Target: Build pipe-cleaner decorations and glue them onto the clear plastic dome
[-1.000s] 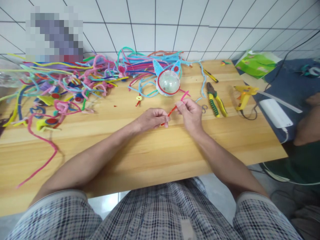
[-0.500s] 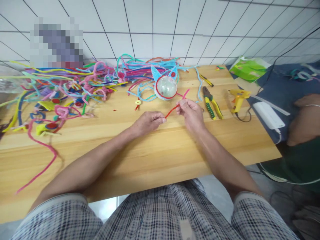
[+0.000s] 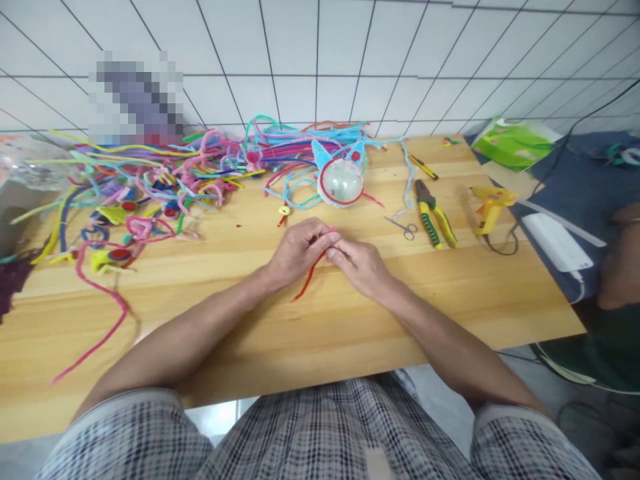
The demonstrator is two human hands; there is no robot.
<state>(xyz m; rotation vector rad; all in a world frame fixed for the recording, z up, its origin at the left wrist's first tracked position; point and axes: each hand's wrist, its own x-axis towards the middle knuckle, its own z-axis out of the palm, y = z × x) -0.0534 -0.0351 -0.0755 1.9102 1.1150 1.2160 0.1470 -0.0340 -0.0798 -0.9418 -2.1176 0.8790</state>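
Over the middle of the table, my left hand (image 3: 303, 251) and my right hand (image 3: 361, 265) meet at the fingertips. Both are closed on a red pipe cleaner (image 3: 309, 280), whose loose end hangs down toward me. A short pink tip shows just above the pinched fingers; whether it is a separate piece, I cannot tell. Behind the hands stands a clear round dome (image 3: 343, 182) rimmed in red, with blue fuzzy pointed ears. A small yellow ring-shaped piece (image 3: 284, 211) with a red stem lies beyond my left hand.
Tangled pipe cleaners (image 3: 165, 180) cover the table's back left, and a long pink one (image 3: 107, 327) trails forward. To the right are small scissors (image 3: 407, 230), pliers (image 3: 434, 217), a yellow utility knife (image 3: 423, 166) and a yellow glue gun (image 3: 493, 203). Another person's limb (image 3: 620, 273) shows at far right.
My hands were apart with the red pipe cleaner stretched between them; now they have come together. Its red end now hangs below the fingers. The small scissors have come into sight.
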